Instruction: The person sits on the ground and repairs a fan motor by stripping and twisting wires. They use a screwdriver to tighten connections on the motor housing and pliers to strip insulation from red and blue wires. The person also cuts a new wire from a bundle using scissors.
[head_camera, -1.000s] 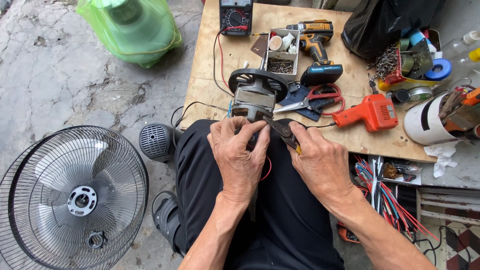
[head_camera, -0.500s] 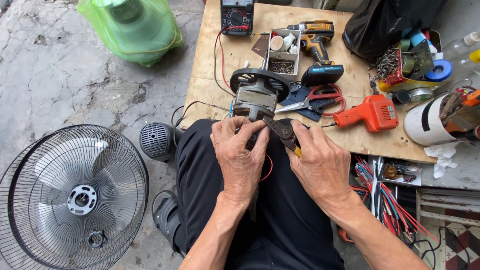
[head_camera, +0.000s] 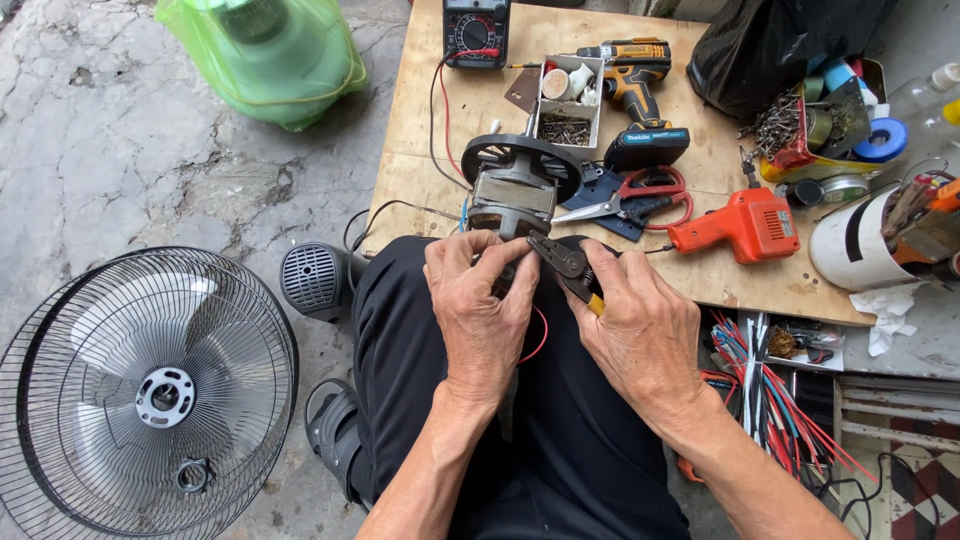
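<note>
Pliers (head_camera: 568, 266), dark steel, clamped in right hand (head_camera: 640, 335); left hand (head_camera: 480, 305) pinches thin red wire (head_camera: 538, 340) beside ribbed metal fan motor (head_camera: 515, 190) on plywood board (head_camera: 420, 170).

Board: bare plywood work board (head_camera: 440, 150) over cracked concrete floor (head_camera: 120, 170).
Far: black multimeter (head_camera: 476, 30), yellow cordless drill (head_camera: 640, 90).
Right: orange soldering gun (head_camera: 745, 225), red-handled scissors (head_camera: 635, 195).
Floor, left: grey wire fan guard (head_camera: 140, 390).

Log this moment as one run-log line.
left hand: pinching wire at fan motor | right hand: holding pliers | bench: scissors, drill
</note>
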